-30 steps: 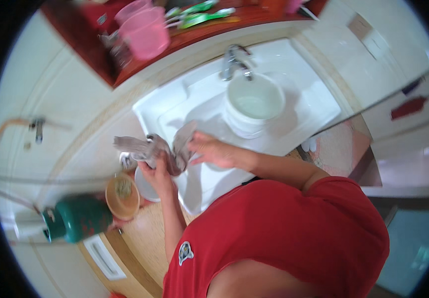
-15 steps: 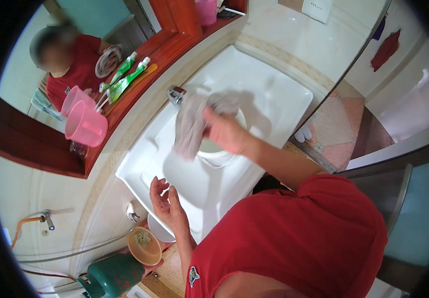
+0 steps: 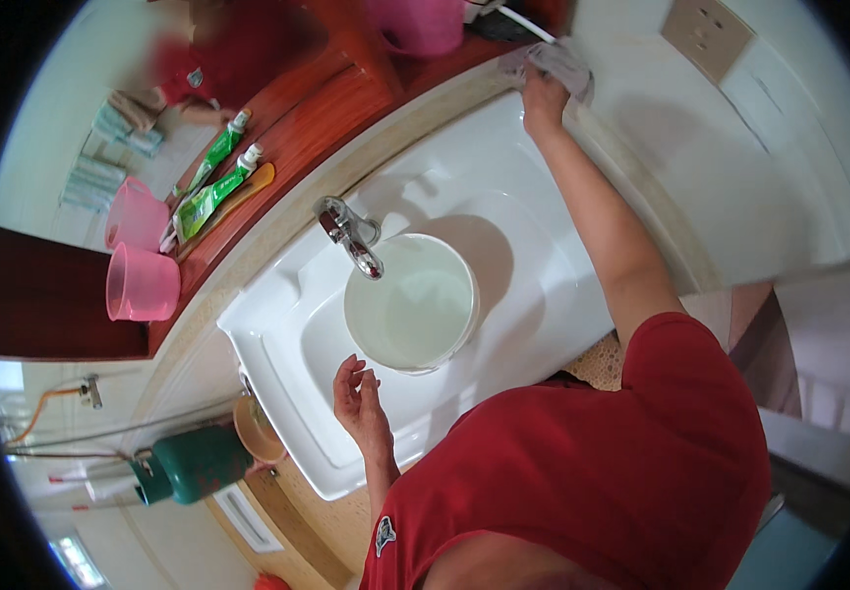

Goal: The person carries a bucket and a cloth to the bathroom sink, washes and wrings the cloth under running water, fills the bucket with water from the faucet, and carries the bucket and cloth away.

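Note:
My right arm reaches to the far right corner, where my right hand [image 3: 545, 101] presses a greyish cloth [image 3: 572, 71] against the tiled wall just above the sink's back edge. Part of the cloth sticks out beyond my fingers. Nothing is in my left hand [image 3: 362, 405], which hovers over the near left part of the white sink [image 3: 267, 334] with its fingers apart and slightly curled. Just beyond it a white bucket [image 3: 472, 324] of water stands in the basin. The chrome faucet [image 3: 349, 236] has its spout over the bucket's rim.
Along the back left runs a red wooden mirror shelf [image 3: 317, 128] with a pink cup [image 3: 143, 282] and green toothpaste tubes [image 3: 210, 202]. A wall socket plate [image 3: 708, 39] is at the far right. Left below the sink are a green gas cylinder [image 3: 199, 462] and an orange basin [image 3: 258, 430].
My right hand has carried the cloth from above the bucket to the wall at the far right. The bucket is now uncovered. My left hand has shifted slightly right.

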Available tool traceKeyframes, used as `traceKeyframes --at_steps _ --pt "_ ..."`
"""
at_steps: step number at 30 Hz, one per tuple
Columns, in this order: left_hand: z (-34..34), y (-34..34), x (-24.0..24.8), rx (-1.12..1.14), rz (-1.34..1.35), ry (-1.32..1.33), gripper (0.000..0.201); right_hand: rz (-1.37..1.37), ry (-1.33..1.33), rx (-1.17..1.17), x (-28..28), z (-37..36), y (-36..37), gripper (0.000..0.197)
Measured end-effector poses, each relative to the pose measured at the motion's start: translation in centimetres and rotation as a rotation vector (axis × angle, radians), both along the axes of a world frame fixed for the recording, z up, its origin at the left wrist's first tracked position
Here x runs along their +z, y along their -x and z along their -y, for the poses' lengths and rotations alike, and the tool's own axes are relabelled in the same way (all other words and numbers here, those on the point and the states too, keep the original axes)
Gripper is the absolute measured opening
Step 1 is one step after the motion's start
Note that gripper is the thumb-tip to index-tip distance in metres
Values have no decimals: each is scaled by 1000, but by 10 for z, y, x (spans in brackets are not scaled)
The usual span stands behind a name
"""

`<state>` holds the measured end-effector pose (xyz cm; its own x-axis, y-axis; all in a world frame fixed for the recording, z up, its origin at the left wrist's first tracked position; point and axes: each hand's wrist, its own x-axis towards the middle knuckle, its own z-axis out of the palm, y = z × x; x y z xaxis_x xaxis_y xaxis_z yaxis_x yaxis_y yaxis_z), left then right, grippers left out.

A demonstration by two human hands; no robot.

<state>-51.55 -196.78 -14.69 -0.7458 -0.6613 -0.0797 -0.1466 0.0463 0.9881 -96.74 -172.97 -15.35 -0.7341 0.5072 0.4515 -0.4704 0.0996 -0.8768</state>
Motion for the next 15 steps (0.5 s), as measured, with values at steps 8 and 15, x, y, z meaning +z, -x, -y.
traceKeyframes --at_steps 8,15 --pt "-12 -19 -5 240 139 -37 26 297 -550 -257 -22 88 70 68" --pt "-19 42 -8 58 193 58 29 -49 -654 69 -204 121 57 41"
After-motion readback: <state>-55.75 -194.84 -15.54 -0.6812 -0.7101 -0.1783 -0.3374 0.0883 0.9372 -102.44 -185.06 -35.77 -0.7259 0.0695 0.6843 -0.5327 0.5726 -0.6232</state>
